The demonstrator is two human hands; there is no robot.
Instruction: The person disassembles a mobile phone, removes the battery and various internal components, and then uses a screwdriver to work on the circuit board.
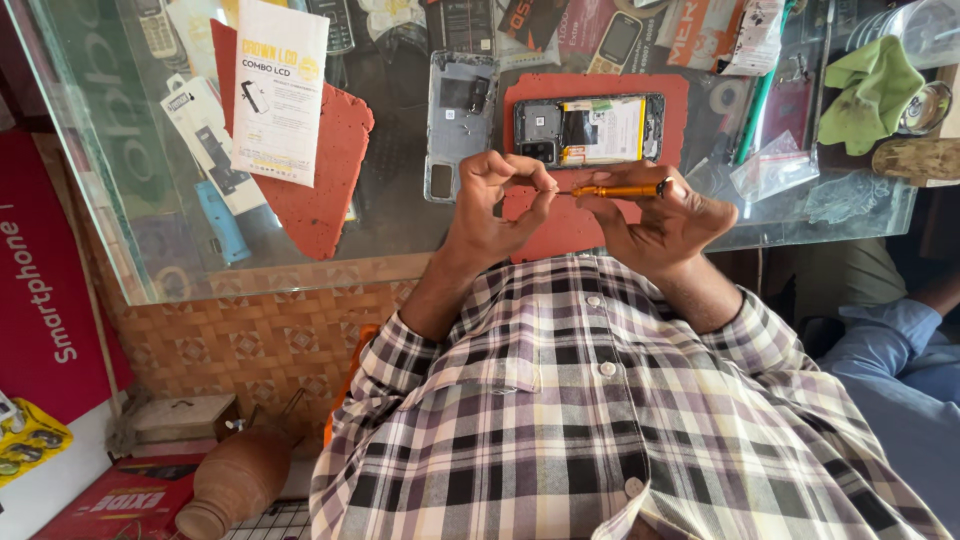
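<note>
My right hand (pixel 665 225) grips a slim orange screwdriver (pixel 620 189), held level with its tip pointing left. My left hand (pixel 495 200) sits just left of that tip, thumb and forefinger pinched together; anything between them is too small to see. Both hands hover over the near edge of a red mat (pixel 600 88) on a glass counter (pixel 150 240). On the mat lies an opened phone (pixel 588 130), its battery and circuit board exposed. A grey phone back cover (pixel 458 115) lies to its left.
A second red mat (pixel 335 180) carries a white printed packet (pixel 280 90). Phone boxes, small packets and a green cloth (pixel 875 90) crowd the far counter. Another person's blue sleeve (pixel 890 335) is at the right. A clay pot (pixel 235 480) stands on the floor.
</note>
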